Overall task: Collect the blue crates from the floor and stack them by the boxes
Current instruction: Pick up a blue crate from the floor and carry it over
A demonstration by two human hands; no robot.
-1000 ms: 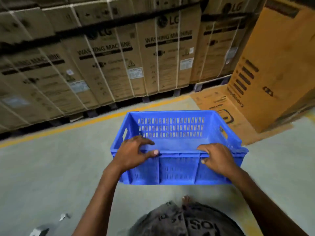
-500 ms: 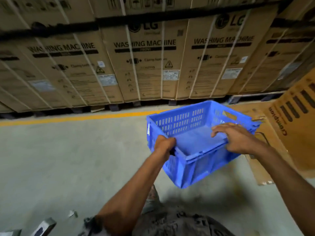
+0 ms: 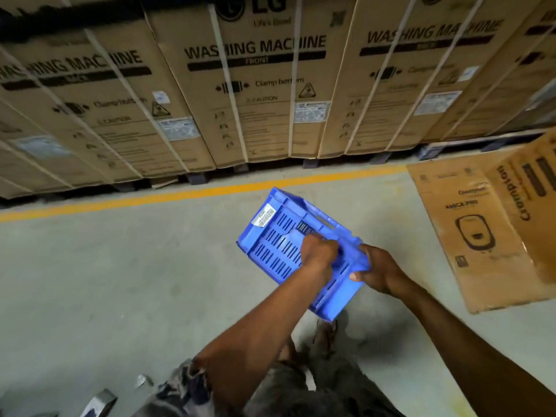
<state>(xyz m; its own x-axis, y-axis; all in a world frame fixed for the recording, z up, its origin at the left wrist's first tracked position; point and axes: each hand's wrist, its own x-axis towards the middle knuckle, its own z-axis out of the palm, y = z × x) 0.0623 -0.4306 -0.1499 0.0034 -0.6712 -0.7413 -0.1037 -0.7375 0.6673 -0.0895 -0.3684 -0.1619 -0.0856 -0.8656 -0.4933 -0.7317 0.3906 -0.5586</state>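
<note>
Left hand (image 3: pixel 319 251) clamps closed over the near edge of a blue slotted plastic crate (image 3: pixel 279 245), fingers curled onto the perforated wall. Right hand (image 3: pixel 380 273) wraps shut around the crate's nearest corner, thumb showing below the rim. Both grips hold the same end, close together, hands almost touching.

Hangs in the air above the floor, tipped steeply so that one slotted side faces up toward the camera and the lowest corner points down toward the person's feet. Carries a white barcode label (image 3: pixel 264 216) near the far upper corner. Interior mostly hidden from this angle.

Below spreads a pale grey concrete floor (image 3: pixel 120 281), crossed by a painted orange line (image 3: pixel 192 194) running left to right just beyond the crate. Behind the line stands a row of tall brown cardboard washing-machine boxes (image 3: pixel 258 85), bound with white straps and raised on dark pallet blocks. To the right lies a flattened brown cardboard carton (image 3: pixel 481 230) printed with an appliance drawing, well apart from the crate. At the bottom edge shows patterned dark clothing (image 3: pixel 301 392), with a small crumpled scrap (image 3: pixel 141 380) on the floor beside it.
</note>
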